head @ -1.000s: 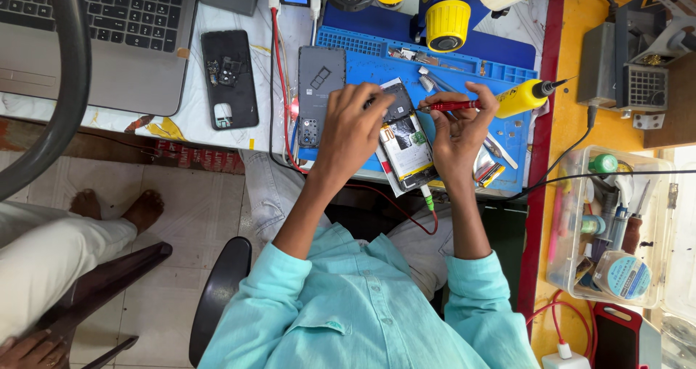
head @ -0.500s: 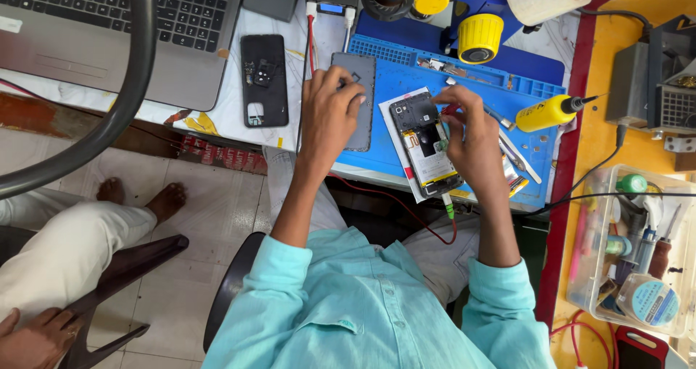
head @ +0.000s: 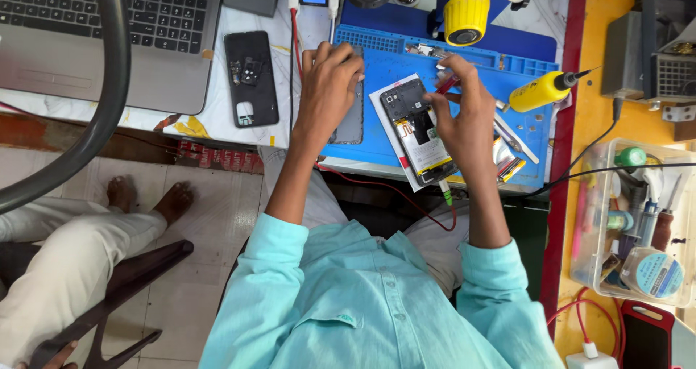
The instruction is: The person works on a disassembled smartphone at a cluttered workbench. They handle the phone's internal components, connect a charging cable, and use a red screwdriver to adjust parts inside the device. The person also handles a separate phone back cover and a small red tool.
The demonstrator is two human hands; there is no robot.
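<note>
An opened phone (head: pixel 415 131) with its insides showing lies on white paper on the blue work mat (head: pixel 395 56). My right hand (head: pixel 467 119) hovers over the phone's upper right, fingers pinched on a red-handled tool (head: pixel 446 85). My left hand (head: pixel 330 86) rests flat on a grey phone panel (head: pixel 352 126) at the mat's left edge, beside the opened phone.
A laptop (head: pixel 87 35) and a black phone back cover (head: pixel 250 79) lie at the left. A yellow glue bottle (head: pixel 540 90), tweezers (head: pixel 516 138) and a yellow reel (head: pixel 466 17) sit around the mat. A clear tool box (head: pixel 638 227) stands right. Another person's legs (head: pixel 80 246) are at the lower left.
My left hand left the opened phone and moved left onto the grey panel. My right hand stayed over the phone with the red tool.
</note>
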